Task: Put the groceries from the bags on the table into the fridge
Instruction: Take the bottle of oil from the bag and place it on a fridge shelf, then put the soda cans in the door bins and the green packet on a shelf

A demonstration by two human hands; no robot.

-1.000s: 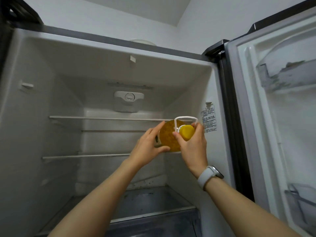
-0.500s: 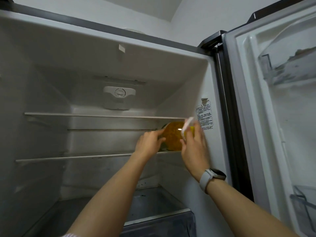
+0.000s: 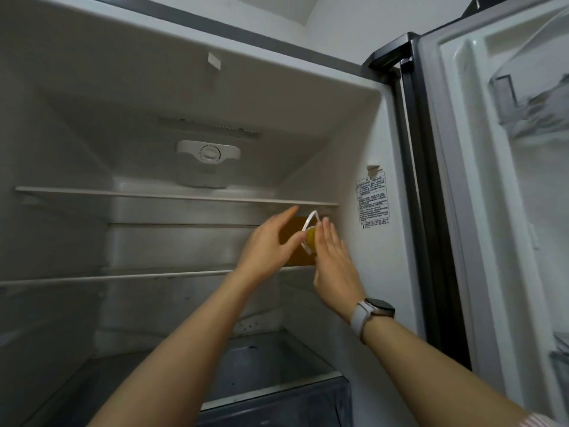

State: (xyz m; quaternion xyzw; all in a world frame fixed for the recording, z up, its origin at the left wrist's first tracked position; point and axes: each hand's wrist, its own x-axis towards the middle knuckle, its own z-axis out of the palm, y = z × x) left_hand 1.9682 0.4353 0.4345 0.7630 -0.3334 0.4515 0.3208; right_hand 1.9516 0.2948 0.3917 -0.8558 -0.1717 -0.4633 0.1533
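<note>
Groceries so far came down to one item in view: a bottle of orange-yellow liquid (image 3: 294, 245) with a yellow cap (image 3: 311, 236) and a white carry handle (image 3: 308, 221), which stood on the middle shelf (image 3: 123, 277) of the fridge (image 3: 215, 87), close to the shelf's front edge and near its right end by the side wall. Both hands were spread with straight fingers and gripped nothing. The left hand (image 3: 271, 245) hovered at the bottle's left side and the right hand (image 3: 334, 260) at its right, just beside the cap; whether either palm touched the bottle could not be told, since the hands hid most of it.

The likeliest trouble was the bottle's place so near the front edge: a brush from a hand as it drew away could tip it off the shelf. The white handle stood up between the fingers, so a finger could catch in it and drag the bottle forward. The upper shelf (image 3: 172, 196) sat close above, so the handle might snag there if the bottle were lifted.
</note>
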